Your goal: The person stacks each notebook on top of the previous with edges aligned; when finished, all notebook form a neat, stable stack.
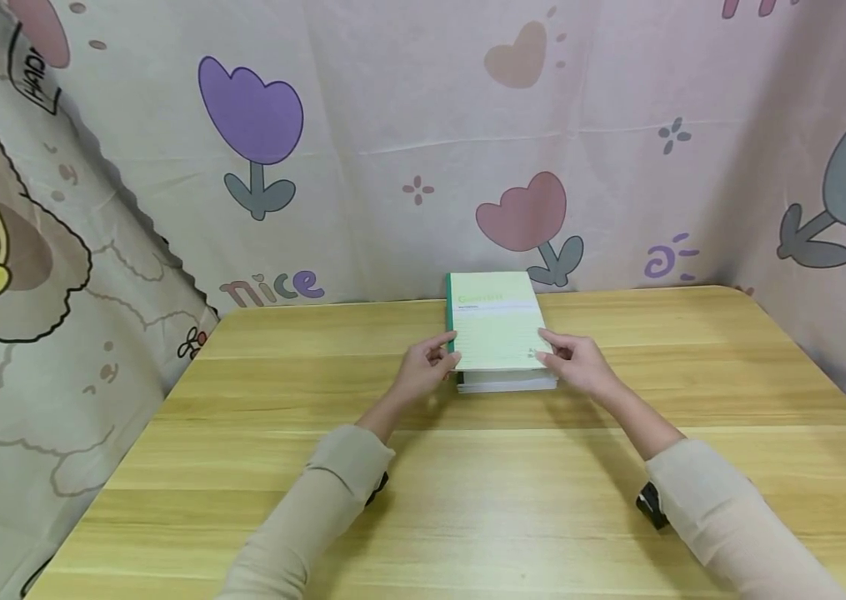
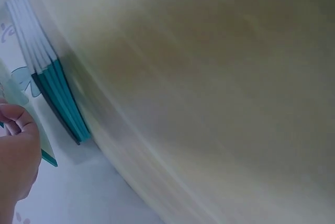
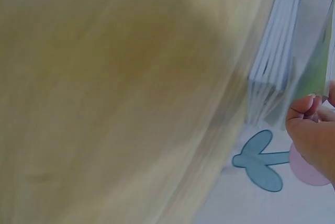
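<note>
A pale green notebook [image 1: 498, 325] with a dark green spine is held between both hands, over a stack of notebooks [image 1: 508, 383] near the table's back edge. My left hand [image 1: 424, 367] pinches its left side near the front corner. At the opposite side, my right hand [image 1: 582, 363] pinches the front right corner. In the left wrist view the stack [image 2: 57, 90] shows teal spines, with a gap between it and the held notebook. The right wrist view shows the stack's white page edges [image 3: 277, 41], also apart from the held notebook [image 3: 316, 69].
The wooden table [image 1: 242, 467] extends in front of and to both sides of the stack. A printed cloth [image 1: 377, 150] hangs right behind the table's back edge, and more cloth hangs at the left and right.
</note>
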### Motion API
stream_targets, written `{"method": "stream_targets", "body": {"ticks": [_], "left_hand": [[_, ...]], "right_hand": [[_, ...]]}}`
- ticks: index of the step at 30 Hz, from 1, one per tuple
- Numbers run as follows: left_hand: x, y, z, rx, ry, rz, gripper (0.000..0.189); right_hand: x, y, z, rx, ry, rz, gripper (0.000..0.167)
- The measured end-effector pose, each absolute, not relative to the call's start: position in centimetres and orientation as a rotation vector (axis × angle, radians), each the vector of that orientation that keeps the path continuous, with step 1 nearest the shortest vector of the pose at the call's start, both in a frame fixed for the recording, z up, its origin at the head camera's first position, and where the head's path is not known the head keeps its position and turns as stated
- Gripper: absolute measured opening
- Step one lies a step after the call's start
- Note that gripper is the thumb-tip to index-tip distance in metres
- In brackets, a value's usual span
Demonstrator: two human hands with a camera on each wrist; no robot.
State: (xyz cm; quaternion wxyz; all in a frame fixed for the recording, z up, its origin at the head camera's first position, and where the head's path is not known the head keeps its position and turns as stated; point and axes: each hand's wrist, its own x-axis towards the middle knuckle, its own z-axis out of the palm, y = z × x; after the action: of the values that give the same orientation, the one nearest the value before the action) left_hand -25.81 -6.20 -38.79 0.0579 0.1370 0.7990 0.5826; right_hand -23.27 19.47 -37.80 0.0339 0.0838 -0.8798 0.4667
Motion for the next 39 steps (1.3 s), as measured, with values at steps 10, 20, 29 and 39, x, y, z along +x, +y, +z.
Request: {"method": "stream_targets", "body": {"ticks": [10, 20, 29, 39], "left_hand": [[-26.6, -5.5, -39.9, 0.475, 2.601, 1.476, 0.043], [-26.4, -4.9, -40.1, 0.691, 2.776, 1.123, 0.041], [-26.4, -4.8, -40.1, 0.929, 2.897, 0.700, 0.040], [-26.6, -4.7, -40.1, 0.979, 2.899, 0.613, 0.032]], "right_hand": [[-23.9, 19.8, -38.9, 0.215, -2.802, 1.361, 0.046], [-24.1, 20.0, -39.1, 0.262, -2.914, 1.266, 0.046], [-24.0, 20.0, -39.4, 0.498, -2.915, 0.935, 0.042], [-23.7, 19.8, -39.6, 0.573, -2.893, 0.825, 0.012]]}}
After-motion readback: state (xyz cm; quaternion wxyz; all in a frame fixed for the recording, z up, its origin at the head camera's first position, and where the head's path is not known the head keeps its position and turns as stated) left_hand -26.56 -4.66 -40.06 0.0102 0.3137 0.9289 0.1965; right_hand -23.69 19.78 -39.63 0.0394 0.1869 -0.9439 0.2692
